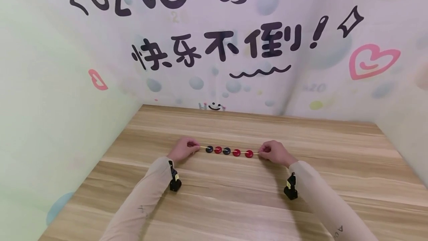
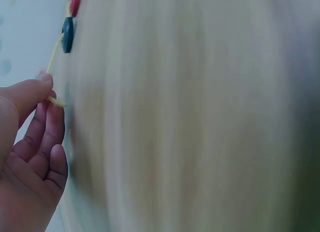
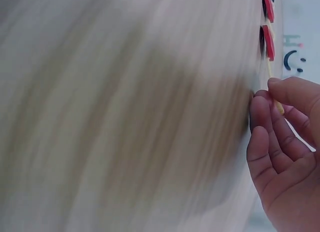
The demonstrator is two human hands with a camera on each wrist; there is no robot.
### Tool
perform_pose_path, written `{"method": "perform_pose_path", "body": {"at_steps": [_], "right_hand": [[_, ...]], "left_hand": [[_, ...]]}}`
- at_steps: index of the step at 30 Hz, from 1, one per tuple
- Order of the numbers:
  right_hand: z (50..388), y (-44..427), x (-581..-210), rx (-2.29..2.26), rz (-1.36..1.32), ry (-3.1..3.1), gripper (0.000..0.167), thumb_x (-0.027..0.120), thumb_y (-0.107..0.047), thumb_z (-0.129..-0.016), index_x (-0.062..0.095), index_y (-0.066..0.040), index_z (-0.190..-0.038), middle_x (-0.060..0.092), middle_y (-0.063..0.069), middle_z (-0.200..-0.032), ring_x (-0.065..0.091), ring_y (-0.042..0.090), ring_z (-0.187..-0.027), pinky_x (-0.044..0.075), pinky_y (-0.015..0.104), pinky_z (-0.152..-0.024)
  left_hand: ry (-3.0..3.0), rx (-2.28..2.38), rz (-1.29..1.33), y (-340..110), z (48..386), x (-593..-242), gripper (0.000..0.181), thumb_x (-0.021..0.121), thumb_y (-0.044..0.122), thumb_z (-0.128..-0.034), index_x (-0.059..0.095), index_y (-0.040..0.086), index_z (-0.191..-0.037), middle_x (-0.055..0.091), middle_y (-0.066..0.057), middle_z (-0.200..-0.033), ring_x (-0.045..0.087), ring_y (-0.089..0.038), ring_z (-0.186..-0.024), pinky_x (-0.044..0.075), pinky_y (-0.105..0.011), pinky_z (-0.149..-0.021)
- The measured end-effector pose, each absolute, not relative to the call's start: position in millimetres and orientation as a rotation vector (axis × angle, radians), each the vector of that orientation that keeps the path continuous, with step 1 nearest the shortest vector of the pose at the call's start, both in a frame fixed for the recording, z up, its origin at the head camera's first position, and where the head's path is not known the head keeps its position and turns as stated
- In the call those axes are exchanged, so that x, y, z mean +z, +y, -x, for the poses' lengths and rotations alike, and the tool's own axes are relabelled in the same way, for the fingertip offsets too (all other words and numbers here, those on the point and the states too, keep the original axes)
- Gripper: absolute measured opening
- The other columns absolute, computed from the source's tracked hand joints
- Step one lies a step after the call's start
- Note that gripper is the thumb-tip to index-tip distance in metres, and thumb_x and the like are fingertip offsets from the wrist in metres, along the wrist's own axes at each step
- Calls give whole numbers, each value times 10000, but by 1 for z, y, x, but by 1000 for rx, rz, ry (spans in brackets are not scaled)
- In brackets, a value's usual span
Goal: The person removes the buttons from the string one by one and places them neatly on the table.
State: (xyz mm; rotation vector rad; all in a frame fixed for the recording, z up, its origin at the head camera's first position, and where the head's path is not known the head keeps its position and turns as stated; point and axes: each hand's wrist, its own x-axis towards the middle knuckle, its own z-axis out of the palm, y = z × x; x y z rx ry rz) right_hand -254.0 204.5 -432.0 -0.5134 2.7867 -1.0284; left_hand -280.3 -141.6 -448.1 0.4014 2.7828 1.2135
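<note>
Toward the back of the surface (image 1: 220, 203), head view: a yellow string (image 1: 202, 147) with five round discs (image 1: 226, 153), two dark and three red, runs between left hand (image 1: 182, 149) and right hand (image 1: 276, 153).
Edges: the back edge (image 1: 254, 113) is behind both hands, with wood between.
Room to move: wood reaches out past both hands.
Surface: stripy light brown wood.
Wall (image 1: 207, 21): white, with black writing (image 1: 220, 45) and pink hearts (image 1: 369, 65).
Left fingers (image 2: 53, 122), left wrist view: pinched close on one string end; a dark disc (image 2: 68, 36) is nearest.
Right fingers (image 3: 260, 111), right wrist view: pinched close on the other end; a red disc (image 3: 269, 43) is nearest.
</note>
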Motion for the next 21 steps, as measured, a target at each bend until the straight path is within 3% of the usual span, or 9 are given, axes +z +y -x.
{"method": "perform_pose_path", "body": {"at_steps": [21], "right_hand": [[237, 268, -433, -973, 442, 2896, 41, 629, -64, -797, 635, -35, -769, 578, -4, -690, 475, 118, -620, 404, 254, -564]], "left_hand": [[2779, 1250, -655, -74, 272, -450, 64, 639, 89, -805, 673, 40, -827, 597, 8, -707, 501, -61, -631, 423, -193, -588]]}}
